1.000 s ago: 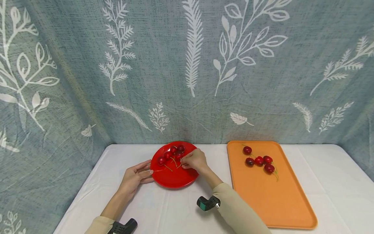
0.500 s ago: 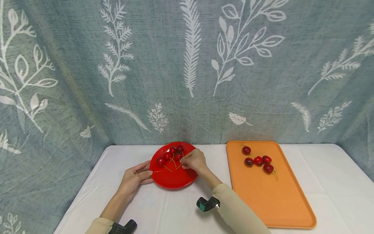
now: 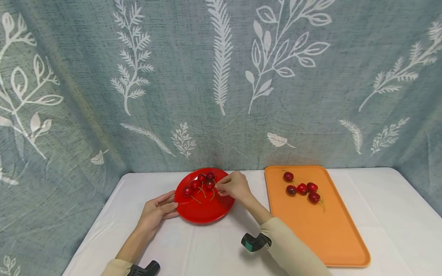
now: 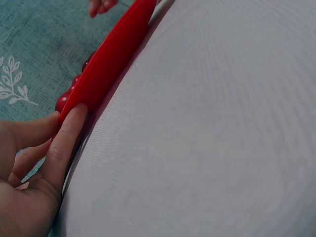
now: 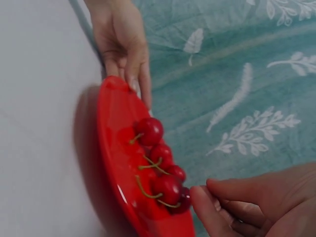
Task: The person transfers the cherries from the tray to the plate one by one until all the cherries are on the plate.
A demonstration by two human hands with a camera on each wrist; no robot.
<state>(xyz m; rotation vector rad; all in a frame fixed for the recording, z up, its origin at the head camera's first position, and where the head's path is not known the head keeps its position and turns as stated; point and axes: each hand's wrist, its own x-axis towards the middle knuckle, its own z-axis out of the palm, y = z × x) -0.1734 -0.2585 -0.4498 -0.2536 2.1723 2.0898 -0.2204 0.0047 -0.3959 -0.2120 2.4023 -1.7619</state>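
My left hand (image 3: 154, 211) holds the left rim of a red plate (image 3: 203, 214), digits on both sides of the edge in the left wrist view. Several red cherries (image 3: 195, 184) with green stems lie bunched towards the plate's back. Over the plate's right rim is my right hand (image 3: 235, 186), its fingers loosely bent and apparently holding nothing. In the right wrist view its fingertips (image 5: 200, 197) come close to the nearest dark cherry (image 5: 183, 200); whether they touch it I cannot tell.
An orange tray (image 3: 321, 234) lies right of the plate on the white-covered table (image 3: 193, 249). Several stemmed cherries (image 3: 302, 188) are clustered in its back half. A leaf-patterned blue-green curtain (image 3: 193, 84) hangs behind the table and along its sides.
My right hand has let go at the rightmost cherry's stem and drawn slightly right. That cherry stays on the plate. My left hand keeps its place at the rim; the head view shifts slightly.
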